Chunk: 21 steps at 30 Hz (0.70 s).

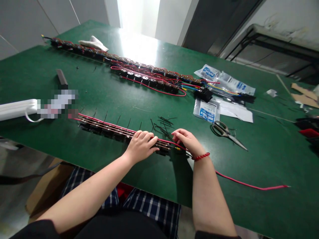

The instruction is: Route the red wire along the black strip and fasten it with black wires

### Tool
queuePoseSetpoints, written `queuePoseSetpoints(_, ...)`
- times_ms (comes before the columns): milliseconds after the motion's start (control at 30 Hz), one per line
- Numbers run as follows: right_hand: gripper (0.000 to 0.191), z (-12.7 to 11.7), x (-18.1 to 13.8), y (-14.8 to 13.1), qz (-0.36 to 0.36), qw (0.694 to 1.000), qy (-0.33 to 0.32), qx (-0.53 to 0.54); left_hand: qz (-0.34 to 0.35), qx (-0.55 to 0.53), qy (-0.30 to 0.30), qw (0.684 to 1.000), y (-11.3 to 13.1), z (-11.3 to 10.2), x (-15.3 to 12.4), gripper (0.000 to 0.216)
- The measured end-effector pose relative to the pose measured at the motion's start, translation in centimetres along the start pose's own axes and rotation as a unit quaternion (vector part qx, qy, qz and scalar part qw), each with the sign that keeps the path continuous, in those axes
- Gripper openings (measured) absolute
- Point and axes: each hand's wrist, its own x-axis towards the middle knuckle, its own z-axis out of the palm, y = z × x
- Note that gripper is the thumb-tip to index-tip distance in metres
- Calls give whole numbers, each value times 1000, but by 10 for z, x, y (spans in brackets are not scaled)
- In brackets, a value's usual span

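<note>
A long strip of small black components (104, 127) wired with red leads lies near the front edge of the green table (99, 93). My left hand (141, 143) rests on the strip's right part, fingers curled down over it. My right hand (186, 139), with a red bead bracelet at the wrist, presses its bent fingers on the strip's right end. A loose red wire (249, 185) trails from there to the right. Several black cable ties (163, 125) lie scattered just behind my hands.
Scissors (228, 132) lie right of my hands. Two longer wired strips (139, 71) run diagonally across the far side. Plastic bags (225, 83) and black connectors (204, 94) sit at the right. A white cloth (93, 43) lies far left; a white bar (17, 109) at the left edge.
</note>
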Motion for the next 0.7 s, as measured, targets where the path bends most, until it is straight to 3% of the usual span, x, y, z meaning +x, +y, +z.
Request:
queuePoseSetpoints(167,20,-5,33,-3,-4,996,92,-2,-1,-4,-5,1000,-1,0,1,40)
queuePoseSetpoints(333,20,-7,63,8,-143,960,222,-93,-7,-3,-14,1000,0,1,2,40)
queuePoseSetpoints(533,16,-6,71,17,-215,925,229,-213,-7,2,-12,1000,1,2,1,42)
queuePoseSetpoints(700,28,-5,75,20,-244,895,192,-321,-9,10,-10,1000,2,3,2,42)
